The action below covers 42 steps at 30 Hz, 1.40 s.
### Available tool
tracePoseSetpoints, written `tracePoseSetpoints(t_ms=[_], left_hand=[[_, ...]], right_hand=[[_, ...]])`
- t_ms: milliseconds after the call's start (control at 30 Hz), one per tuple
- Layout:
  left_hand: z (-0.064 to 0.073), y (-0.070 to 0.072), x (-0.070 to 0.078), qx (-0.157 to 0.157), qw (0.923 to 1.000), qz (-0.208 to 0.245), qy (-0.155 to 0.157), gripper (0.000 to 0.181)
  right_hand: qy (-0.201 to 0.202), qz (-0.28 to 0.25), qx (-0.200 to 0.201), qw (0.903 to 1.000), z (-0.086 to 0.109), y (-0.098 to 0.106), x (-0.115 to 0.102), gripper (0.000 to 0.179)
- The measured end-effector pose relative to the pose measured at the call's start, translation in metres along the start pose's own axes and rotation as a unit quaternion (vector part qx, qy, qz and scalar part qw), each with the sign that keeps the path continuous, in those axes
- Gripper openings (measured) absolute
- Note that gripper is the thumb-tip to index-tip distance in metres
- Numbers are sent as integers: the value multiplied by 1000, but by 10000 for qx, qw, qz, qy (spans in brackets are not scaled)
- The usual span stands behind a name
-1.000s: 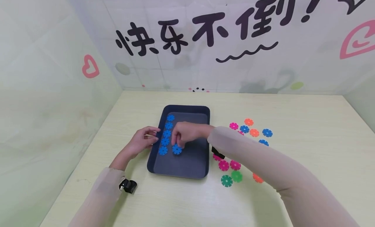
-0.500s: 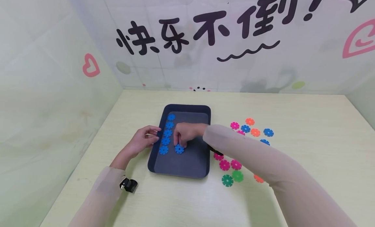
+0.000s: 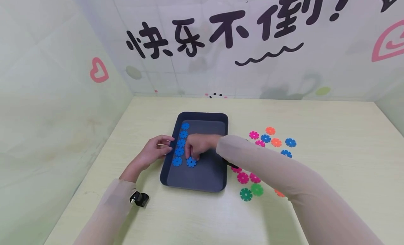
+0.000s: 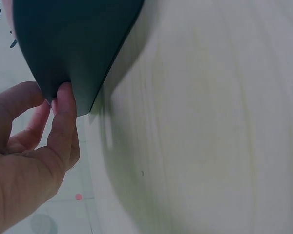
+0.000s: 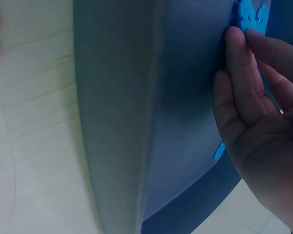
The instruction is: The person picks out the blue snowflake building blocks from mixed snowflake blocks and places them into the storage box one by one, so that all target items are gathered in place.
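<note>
A person's right hand [image 3: 199,145] pinches a blue snowflake disc [image 3: 191,162] by its far edge at the 7 o'clock side of a dark gray tray [image 3: 209,178], as the left hand [image 3: 153,152] steadies the rim at 9 o'clock; I take my clock from the tray's center on the head feed. Over the last half-second I have watched the disc slip a little toward 9 o'clock, narrowing but not closing its gap with the lowest of five blue discs [image 3: 181,143] lined up from 11 down to 8. It now lies just beside that lowest piece, on its 3 o'clock side, and I judge the shift a fine adjustment: the sixth blue piece nearly settled, the five-piece column undisturbed. My right-wrist feed shows thumb and finger together at the piece. On the left-wrist feed I see fingertips against the tray's rim and outer wall, though I cannot tell whether they clamp it. The hands are apart, with the column between them. Outside the tray, from between 2 and 3 o'clock round to 4, pink discs [image 3: 243,178], orange discs [image 3: 276,142], green discs [image 3: 246,194] and more loose blue discs [image 3: 290,142] lie on the pale wooden table [image 3: 176,220], some possibly hidden beneath the right sleeve [image 3: 268,160].
</note>
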<state>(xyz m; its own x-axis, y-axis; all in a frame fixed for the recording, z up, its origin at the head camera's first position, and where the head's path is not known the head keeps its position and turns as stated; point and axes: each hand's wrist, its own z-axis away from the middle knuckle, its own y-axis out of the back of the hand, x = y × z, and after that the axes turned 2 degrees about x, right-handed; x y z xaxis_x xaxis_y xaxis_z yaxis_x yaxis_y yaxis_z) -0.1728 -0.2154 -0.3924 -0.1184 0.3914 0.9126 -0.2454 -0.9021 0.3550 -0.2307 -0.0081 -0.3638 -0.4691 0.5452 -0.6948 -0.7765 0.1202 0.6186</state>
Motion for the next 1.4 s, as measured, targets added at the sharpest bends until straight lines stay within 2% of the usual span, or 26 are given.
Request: tracePoseSetpoints(t_ms=[433,667,833,1033,1233,1400], left_hand=[[-1,-1,3,-10,10000,7,-32,37],[-2,-1,3,5,10000,-15,-37,36],[-2,-1,2,30,10000,-11,-26,36],[0,-1,3,56,10000,-38,-18,36],[2,-1,3,69,10000,-51,-4,36],[4,-1,3,92,9999,-28,32,36]], right_hand=[[-133,190,115,9997,2,0,-1,17],[13,208,242,9995,10,8,-2,17],[284,297,414,9983,29,17,-6,18],[441,400,823,9948,57,25,3,20],[133,152,1229,9922,94,31,15,22],[-124,-185,1626,9864,124,34,31,22]])
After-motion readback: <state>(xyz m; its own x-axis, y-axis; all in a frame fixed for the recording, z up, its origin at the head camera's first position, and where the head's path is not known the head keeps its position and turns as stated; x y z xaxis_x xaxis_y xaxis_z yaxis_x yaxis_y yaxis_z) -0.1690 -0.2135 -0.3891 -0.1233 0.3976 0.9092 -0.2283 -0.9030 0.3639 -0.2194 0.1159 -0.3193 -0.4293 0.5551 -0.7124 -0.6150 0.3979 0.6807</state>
